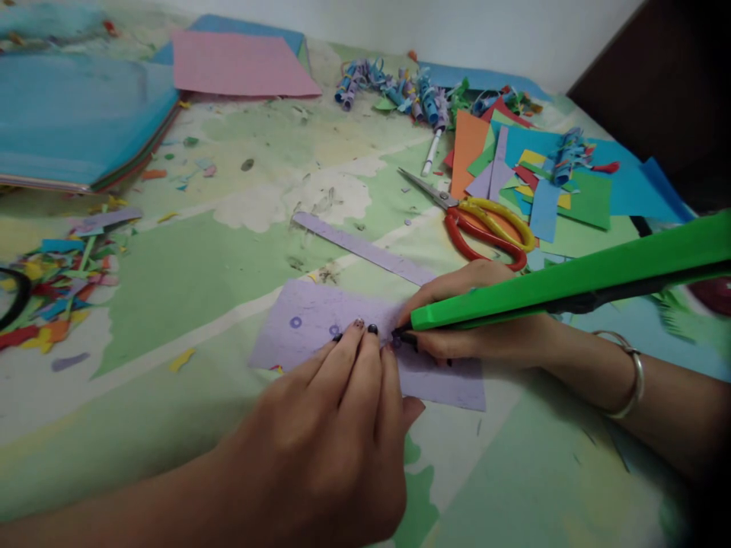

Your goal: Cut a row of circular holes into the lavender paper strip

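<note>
A light purple paper rectangle (pixel 297 304) lies flat on the patterned table cover, with small dark rings drawn on it. My left hand (pixel 348 426) rests on its lower middle, fingers stretched side by side and pressing the paper. My right hand (pixel 485 323) is closed around a long green pen (pixel 560 274), whose dark tip meets the paper just right of my left fingertips, at another small ring. Behind the sheet lies a narrow purple strip (pixel 359 247), its right end close to my right hand.
Scissors (pixel 485 221) with red and yellow handles lie beyond my right hand, beside coloured paper pieces (pixel 591 198). Curled paper bundles (pixel 428 99) sit at the back. A blue paper stack (pixel 74 114), pink sheet (pixel 240 65) and paper scraps (pixel 57 289) are left.
</note>
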`<state>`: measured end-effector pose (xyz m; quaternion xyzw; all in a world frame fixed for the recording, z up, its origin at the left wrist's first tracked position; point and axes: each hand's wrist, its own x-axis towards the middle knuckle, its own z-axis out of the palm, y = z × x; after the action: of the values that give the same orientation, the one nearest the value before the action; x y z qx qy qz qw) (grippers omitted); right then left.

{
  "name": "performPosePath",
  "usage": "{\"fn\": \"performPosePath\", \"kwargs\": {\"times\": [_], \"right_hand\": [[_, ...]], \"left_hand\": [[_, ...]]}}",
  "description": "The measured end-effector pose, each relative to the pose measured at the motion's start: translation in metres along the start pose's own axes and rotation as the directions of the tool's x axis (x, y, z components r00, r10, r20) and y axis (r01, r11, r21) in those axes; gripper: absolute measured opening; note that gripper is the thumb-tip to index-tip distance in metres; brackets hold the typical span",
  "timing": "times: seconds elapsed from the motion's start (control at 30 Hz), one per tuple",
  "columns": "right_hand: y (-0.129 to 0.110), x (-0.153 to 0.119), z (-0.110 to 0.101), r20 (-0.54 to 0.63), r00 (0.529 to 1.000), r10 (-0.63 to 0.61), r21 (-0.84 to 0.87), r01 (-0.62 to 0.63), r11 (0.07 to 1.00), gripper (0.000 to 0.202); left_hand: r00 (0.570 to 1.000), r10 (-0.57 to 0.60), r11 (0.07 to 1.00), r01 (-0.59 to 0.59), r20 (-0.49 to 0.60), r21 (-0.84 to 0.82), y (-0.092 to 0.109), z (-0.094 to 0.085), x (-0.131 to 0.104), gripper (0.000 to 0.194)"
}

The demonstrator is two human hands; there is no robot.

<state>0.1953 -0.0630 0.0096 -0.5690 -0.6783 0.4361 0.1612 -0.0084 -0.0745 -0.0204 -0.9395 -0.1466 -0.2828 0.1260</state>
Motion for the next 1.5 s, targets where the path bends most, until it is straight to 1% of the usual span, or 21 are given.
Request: {"fn": "performPosePath", "kwargs": {"times": [0.13, 0.27, 0.37, 0.43, 0.53, 0.6, 0.73, 0.87, 0.93, 1.03, 1.1, 1.2, 1.37, 1.5], "right_hand": [[-0.0005, 0.0000, -0.0003, -0.011, 1.000, -0.001, -0.053, 0.001, 0.999, 0.019], [-0.0002, -0.0002, -0.0006, -0.019, 0.999, -0.028, -0.061, 0.027, 0.998, 0.018], [0.0001, -0.0006, -0.0007, -0.009, 0.999, -0.031, -0.091, 0.030, 0.995, 0.019], [0.0003, -0.0006, -0.0001, -0.034, 0.998, -0.047, -0.149, 0.041, 0.988, 0.018], [0.0012, -0.0003, 0.0017, -0.100, 0.989, -0.108, -0.238, 0.081, 0.968, 0.014], [0.0021, -0.0001, 0.0028, -0.109, 0.985, -0.135, -0.257, 0.103, 0.961, 0.014], [0.0030, 0.0001, 0.0033, -0.120, 0.982, -0.148, -0.260, 0.113, 0.959, 0.013], [0.0019, -0.0003, 0.0018, -0.108, 0.987, -0.119, -0.243, 0.090, 0.966, 0.010], [0.0012, -0.0012, 0.0009, -0.075, 0.995, -0.068, -0.154, 0.055, 0.987, 0.011], [0.0007, -0.0026, 0.0001, -0.027, 0.999, 0.018, 0.028, -0.018, 0.999, 0.011], [0.0006, -0.0030, -0.0001, -0.025, 0.999, 0.036, 0.080, -0.034, 0.996, 0.010], [0.0004, -0.0026, -0.0004, -0.023, 1.000, 0.017, 0.061, -0.015, 0.998, 0.010], [-0.0004, -0.0017, -0.0011, -0.009, 1.000, -0.001, 0.004, 0.001, 1.000, 0.011], [0.0001, -0.0016, 0.0009, -0.032, 0.999, -0.009, -0.089, 0.007, 0.996, 0.012]], "left_hand": [[1.000, 0.017, 1.000, -0.017, 0.016, 0.007, -0.0010, -0.0002, 0.0007, 0.022], [1.000, 0.022, 0.999, -0.022, 0.007, 0.024, -0.0018, -0.0012, 0.0008, 0.023], [0.999, 0.021, 1.000, -0.022, 0.026, 0.021, -0.0002, -0.0020, 0.0005, 0.023], [1.000, 0.017, 0.999, -0.018, 0.022, 0.031, 0.0011, -0.0022, 0.0001, 0.023], [0.999, 0.029, 0.999, -0.030, 0.033, 0.037, 0.0017, -0.0014, -0.0004, 0.022], [0.998, 0.039, 0.999, -0.040, 0.052, 0.025, 0.0014, -0.0005, -0.0003, 0.022], [0.998, 0.010, 1.000, -0.012, 0.065, 0.018, 0.0015, -0.0002, 0.0005, 0.020], [0.998, 0.010, 1.000, -0.011, 0.058, 0.016, 0.0026, -0.0014, -0.0009, 0.022], [0.999, 0.010, 1.000, -0.011, 0.052, 0.013, 0.0028, -0.0009, -0.0020, 0.023], [0.999, 0.012, 1.000, -0.012, 0.043, 0.014, 0.0022, 0.0009, -0.0023, 0.023], [0.999, 0.015, 1.000, -0.016, 0.047, 0.014, 0.0016, 0.0015, -0.0015, 0.024], [0.998, 0.020, 1.000, -0.021, 0.064, 0.014, 0.0016, 0.0002, 0.0005, 0.025], [0.999, 0.016, 1.000, -0.016, 0.049, 0.014, 0.0019, -0.0024, 0.0012, 0.023], [0.999, 0.011, 1.000, -0.011, 0.040, 0.019, 0.0006, -0.0011, -0.0014, 0.022]]}}
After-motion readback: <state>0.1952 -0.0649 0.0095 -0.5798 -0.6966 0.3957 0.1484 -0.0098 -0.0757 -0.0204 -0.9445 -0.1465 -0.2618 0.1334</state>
